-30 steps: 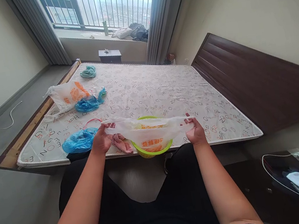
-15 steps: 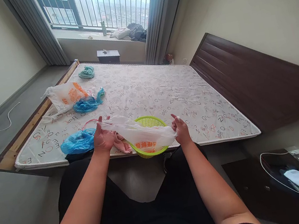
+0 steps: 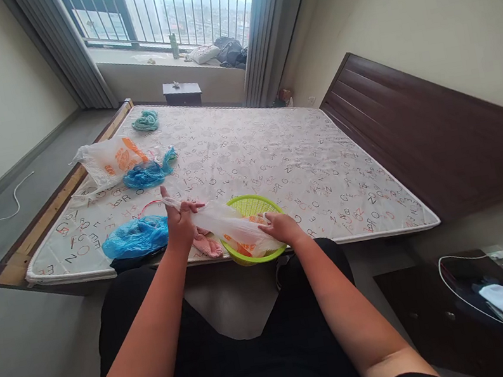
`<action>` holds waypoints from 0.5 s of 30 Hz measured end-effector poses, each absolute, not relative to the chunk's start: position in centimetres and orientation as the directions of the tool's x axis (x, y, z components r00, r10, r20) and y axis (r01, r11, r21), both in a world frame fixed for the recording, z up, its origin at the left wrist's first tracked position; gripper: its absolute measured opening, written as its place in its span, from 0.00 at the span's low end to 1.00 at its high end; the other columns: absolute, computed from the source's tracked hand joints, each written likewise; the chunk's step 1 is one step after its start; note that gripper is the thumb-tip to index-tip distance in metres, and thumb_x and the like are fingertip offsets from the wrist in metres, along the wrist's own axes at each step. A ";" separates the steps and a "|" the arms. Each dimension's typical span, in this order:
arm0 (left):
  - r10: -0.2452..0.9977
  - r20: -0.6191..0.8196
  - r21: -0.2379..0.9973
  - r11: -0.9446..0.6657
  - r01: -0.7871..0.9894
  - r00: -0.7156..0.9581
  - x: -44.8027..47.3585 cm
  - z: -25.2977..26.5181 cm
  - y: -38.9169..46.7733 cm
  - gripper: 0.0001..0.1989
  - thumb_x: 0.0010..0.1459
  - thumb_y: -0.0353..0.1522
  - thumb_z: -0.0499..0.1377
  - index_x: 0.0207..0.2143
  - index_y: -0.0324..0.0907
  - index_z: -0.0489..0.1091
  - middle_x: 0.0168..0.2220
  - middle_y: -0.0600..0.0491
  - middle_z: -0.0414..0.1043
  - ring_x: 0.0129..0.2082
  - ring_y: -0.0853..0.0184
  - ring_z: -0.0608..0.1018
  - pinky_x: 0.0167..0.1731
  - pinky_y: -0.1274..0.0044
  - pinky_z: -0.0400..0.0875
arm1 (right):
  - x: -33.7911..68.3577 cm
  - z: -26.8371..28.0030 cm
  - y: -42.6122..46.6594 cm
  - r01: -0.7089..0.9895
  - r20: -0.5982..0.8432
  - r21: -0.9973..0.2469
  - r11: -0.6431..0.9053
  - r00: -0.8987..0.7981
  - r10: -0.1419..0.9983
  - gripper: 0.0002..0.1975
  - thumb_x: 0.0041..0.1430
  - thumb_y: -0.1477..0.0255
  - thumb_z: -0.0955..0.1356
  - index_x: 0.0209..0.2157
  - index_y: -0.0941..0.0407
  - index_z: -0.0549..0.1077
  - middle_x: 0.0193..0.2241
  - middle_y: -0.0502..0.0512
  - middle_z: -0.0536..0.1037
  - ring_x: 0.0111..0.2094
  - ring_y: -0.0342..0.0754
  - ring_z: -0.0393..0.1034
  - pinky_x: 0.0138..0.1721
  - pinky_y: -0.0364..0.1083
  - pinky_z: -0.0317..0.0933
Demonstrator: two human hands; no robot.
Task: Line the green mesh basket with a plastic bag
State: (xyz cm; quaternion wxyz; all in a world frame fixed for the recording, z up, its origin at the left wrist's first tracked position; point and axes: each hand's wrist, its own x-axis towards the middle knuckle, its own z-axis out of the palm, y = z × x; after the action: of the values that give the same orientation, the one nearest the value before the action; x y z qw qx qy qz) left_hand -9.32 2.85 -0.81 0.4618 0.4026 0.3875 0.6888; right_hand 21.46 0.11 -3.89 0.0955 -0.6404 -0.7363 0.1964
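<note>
A white plastic bag (image 3: 218, 218) with orange print stretches between my two hands. My left hand (image 3: 181, 223) grips its narrow gathered end, with the thumb pointing up. My right hand (image 3: 282, 227) is closed on the wider end, over the rim of a lime-green plastic basket (image 3: 254, 203). The basket stands at the near edge of the mattress, under the bag, which hides much of its inside. A pink cloth (image 3: 207, 245) lies between the basket and my left wrist. Just left of that hand sits a crumpled blue plastic bag (image 3: 134, 236).
The patterned mattress (image 3: 305, 160) spreads ahead. On its left side lie another white bag (image 3: 107, 161), a second blue bag (image 3: 146, 175) and a teal cloth bundle (image 3: 146, 121). A dark headboard (image 3: 412, 110) rises at right. A nightstand (image 3: 425, 301) with a cable is at lower right.
My right hand has moved left and my left hand slightly right, so they are closer together. The bag between them has gone from spread wide to narrower and more bunched.
</note>
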 end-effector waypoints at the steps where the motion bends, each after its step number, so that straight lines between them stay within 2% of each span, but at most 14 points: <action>1: 0.943 0.198 0.916 -0.274 -0.292 -0.266 -8.9 -0.6 2.6 0.34 0.67 0.32 0.61 0.72 0.48 0.56 0.26 0.61 0.69 0.34 0.69 0.79 0.53 0.75 0.70 | 21.5 -3.6 0.0 0.893 -0.076 -0.433 0.122 -0.172 0.982 0.26 0.64 0.63 0.71 0.62 0.50 0.74 0.51 0.62 0.82 0.50 0.60 0.77 0.50 0.52 0.67; 4: 0.955 0.172 0.939 -0.233 -0.254 -0.243 -7.2 0.1 1.7 0.27 0.68 0.32 0.59 0.68 0.49 0.63 0.27 0.59 0.70 0.31 0.69 0.75 0.49 0.76 0.70 | 21.2 -2.0 -0.3 0.838 0.051 -0.510 0.193 -0.194 0.980 0.35 0.62 0.69 0.69 0.70 0.49 0.64 0.64 0.60 0.73 0.61 0.60 0.69 0.61 0.55 0.62; 8: 0.970 0.220 0.968 -0.231 -0.102 -0.104 -4.3 0.4 1.0 0.23 0.68 0.36 0.59 0.64 0.46 0.70 0.30 0.55 0.73 0.34 0.66 0.74 0.50 0.73 0.69 | 18.8 0.1 -0.7 0.783 0.209 -0.540 0.308 -0.230 0.951 0.38 0.62 0.65 0.71 0.72 0.50 0.61 0.67 0.62 0.68 0.67 0.64 0.61 0.68 0.62 0.52; 10: 0.966 0.259 0.966 -0.259 0.010 -0.015 -3.0 0.5 0.8 0.20 0.68 0.38 0.59 0.60 0.44 0.73 0.31 0.53 0.73 0.35 0.63 0.75 0.49 0.71 0.69 | 16.8 0.3 -0.6 0.725 0.255 -0.561 0.399 -0.307 0.917 0.40 0.59 0.62 0.74 0.70 0.51 0.63 0.65 0.63 0.70 0.66 0.64 0.62 0.69 0.63 0.52; 12: 0.956 0.287 0.953 -0.291 0.082 0.064 -1.8 0.6 0.8 0.17 0.69 0.38 0.58 0.55 0.43 0.76 0.35 0.50 0.75 0.38 0.61 0.76 0.49 0.69 0.70 | 14.9 -0.3 -0.3 0.664 0.249 -0.616 0.424 -0.346 0.905 0.38 0.57 0.61 0.76 0.67 0.52 0.67 0.61 0.64 0.74 0.63 0.63 0.67 0.66 0.61 0.57; 15: 0.915 0.373 0.902 -0.396 0.171 0.154 -0.9 0.8 0.8 0.12 0.66 0.36 0.60 0.47 0.43 0.79 0.43 0.46 0.78 0.47 0.56 0.76 0.55 0.64 0.68 | 13.0 -1.7 0.3 0.591 0.184 -0.737 0.329 -0.293 0.938 0.26 0.57 0.65 0.75 0.57 0.54 0.76 0.51 0.62 0.80 0.52 0.59 0.74 0.55 0.56 0.67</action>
State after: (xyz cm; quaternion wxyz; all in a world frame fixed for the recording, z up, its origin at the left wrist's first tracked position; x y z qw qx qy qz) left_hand -0.95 0.85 0.81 0.3676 0.6648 0.4082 0.5062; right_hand 12.95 0.27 -1.74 0.3105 -0.5073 -0.7536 0.2800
